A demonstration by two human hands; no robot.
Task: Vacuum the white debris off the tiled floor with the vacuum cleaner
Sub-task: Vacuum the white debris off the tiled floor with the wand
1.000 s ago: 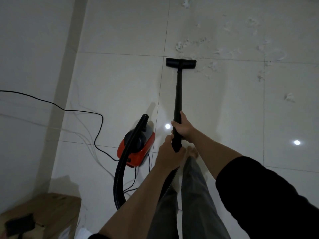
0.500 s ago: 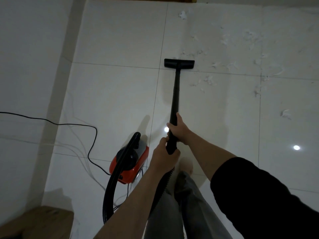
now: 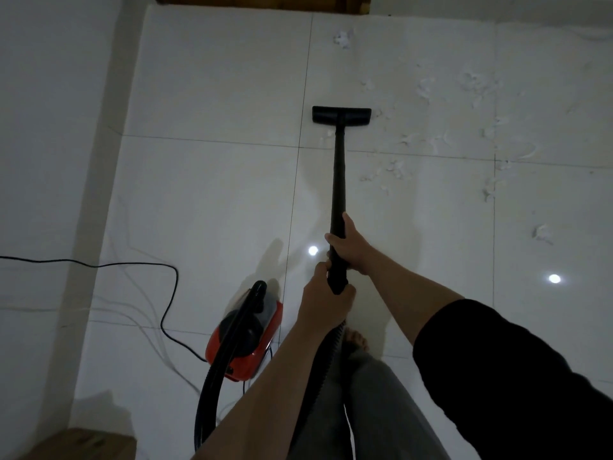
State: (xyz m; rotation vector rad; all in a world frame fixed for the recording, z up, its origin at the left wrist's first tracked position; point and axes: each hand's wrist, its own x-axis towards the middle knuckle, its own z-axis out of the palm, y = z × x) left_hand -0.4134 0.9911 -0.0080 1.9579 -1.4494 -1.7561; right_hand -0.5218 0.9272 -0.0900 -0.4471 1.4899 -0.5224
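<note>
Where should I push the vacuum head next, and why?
Probably sweep the head to the right: most debris lies right of it, the floor to its left looks clean, and both the left hand and right hand already grip the wand.

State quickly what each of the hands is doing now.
Left hand: closed, gripping the vacuum wand at its lower end.
Right hand: closed, gripping the wand higher up.

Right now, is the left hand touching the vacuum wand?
Touching. The head view shows the left hand gripping the vacuum wand at its lower end, fingers wrapped round it.
</note>
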